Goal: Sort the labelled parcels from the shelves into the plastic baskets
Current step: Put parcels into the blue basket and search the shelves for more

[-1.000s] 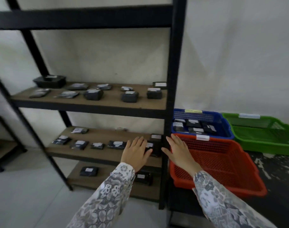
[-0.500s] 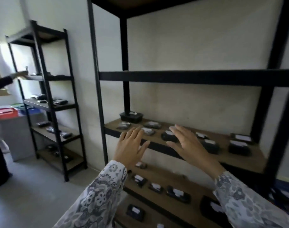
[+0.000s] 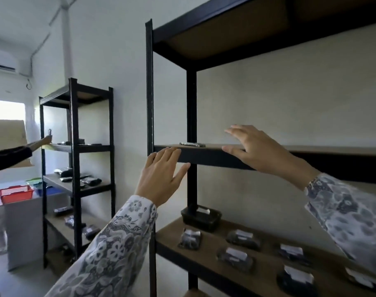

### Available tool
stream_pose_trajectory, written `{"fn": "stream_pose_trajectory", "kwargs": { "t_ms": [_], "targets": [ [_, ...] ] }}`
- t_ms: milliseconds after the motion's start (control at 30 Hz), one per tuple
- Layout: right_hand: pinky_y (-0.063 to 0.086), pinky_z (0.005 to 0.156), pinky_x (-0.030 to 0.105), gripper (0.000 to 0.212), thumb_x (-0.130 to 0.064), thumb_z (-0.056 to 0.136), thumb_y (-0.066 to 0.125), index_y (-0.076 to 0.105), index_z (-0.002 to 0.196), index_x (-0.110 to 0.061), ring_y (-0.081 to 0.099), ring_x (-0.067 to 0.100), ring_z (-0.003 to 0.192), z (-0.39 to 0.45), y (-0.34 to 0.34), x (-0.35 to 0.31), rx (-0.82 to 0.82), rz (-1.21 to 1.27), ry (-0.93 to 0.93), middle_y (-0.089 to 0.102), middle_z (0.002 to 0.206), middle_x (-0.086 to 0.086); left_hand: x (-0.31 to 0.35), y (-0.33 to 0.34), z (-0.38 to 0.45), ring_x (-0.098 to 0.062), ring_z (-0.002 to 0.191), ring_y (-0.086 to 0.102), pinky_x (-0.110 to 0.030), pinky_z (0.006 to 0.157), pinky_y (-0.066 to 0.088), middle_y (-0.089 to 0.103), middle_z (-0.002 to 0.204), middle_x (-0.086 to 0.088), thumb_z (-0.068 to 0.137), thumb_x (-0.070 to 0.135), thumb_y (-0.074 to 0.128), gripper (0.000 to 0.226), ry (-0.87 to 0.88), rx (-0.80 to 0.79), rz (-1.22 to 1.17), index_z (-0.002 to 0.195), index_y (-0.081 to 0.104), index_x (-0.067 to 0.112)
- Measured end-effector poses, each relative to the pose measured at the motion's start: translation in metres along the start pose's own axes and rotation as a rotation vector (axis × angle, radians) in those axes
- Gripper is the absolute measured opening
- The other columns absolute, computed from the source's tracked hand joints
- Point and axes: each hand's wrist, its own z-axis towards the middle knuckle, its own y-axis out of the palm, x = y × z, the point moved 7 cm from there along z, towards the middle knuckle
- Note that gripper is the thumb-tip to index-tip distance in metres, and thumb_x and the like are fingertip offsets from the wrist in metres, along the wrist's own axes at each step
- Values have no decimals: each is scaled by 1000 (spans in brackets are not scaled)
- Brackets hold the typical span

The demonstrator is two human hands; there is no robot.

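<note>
The view has swung up since a moment ago: both hands now hover at a higher shelf (image 3: 204, 156) — left hand (image 3: 161, 179) and right hand (image 3: 257, 148) flat, fingers spread, holding nothing. A flat silvery parcel (image 3: 192, 144) lies on that board. Below, dark plastic-wrapped labelled parcels (image 3: 235, 256) rest on brown wood beside a black tray (image 3: 201, 217). A red mesh basket (image 3: 16, 192) sits far left.

Dim room; daylight glares from a blown-out window (image 3: 7, 109) far left of the black shelving unit (image 3: 149, 86). The unit's underside sits in shadow, parcels below are soft, and edges bow.
</note>
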Motion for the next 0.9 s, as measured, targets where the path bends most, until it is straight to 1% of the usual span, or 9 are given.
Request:
{"fn": "stream_pose_trajectory", "kwargs": {
  "t_ms": [300,467,533,633,700,733,800,833,900],
  "targets": [
    [30,112,39,57,-44,96,41,35,143,-13,29,22,139,159,83,21,-231,-129,128,32,152,6,-81,90,94,-17,126,43,-33,108,25,51,134,1,86,59,9,73,80,57,-151,128,48,16],
    [41,90,32,48,-41,97,44,51,127,-5,53,24,110,214,126,31,-336,-101,320,53,130,12,-99,145,115,-17,115,50,-30,101,30,57,121,2,90,63,5,72,238,76,-242,119,52,17],
    [39,80,30,46,-40,98,42,55,121,-2,53,23,97,230,141,39,-376,-85,390,58,118,10,-102,158,117,-19,103,54,-29,94,34,58,109,2,94,58,10,62,266,136,-269,110,54,17],
    [41,77,29,45,-38,100,37,53,122,-2,54,24,98,248,166,57,-417,-34,490,54,118,9,-105,166,118,-17,89,52,-29,86,35,56,95,4,97,53,17,52,252,280,-323,97,55,17],
    [41,64,26,35,-35,99,37,57,91,-8,50,18,76,258,186,66,-421,-12,560,56,95,6,-109,169,118,-17,85,51,-30,84,35,55,90,3,98,52,18,51,249,354,-348,94,55,17],
    [39,59,25,34,-32,99,39,52,75,-11,47,17,68,261,193,70,-417,-14,581,53,82,5,-109,170,118,-18,83,50,-30,83,35,55,89,2,98,52,19,51,249,385,-346,92,55,16],
    [36,57,27,34,-25,96,46,46,65,-12,46,20,68,261,199,74,-409,-25,600,51,75,6,-106,169,119,-19,80,49,-31,81,35,55,85,1,98,51,22,50,253,438,-336,90,56,15],
    [35,57,26,30,-21,94,51,50,66,-9,46,20,68,262,200,72,-399,-9,601,51,73,7,-107,169,119,-19,80,48,-32,81,35,55,84,0,98,50,23,48,253,455,-335,89,56,15],
    [38,56,23,19,-15,89,60,63,84,3,46,16,66,261,195,70,-380,54,603,53,76,7,-108,171,120,-20,80,48,-33,82,36,55,84,0,97,49,26,46,247,476,-328,88,55,15]
  ]
}}
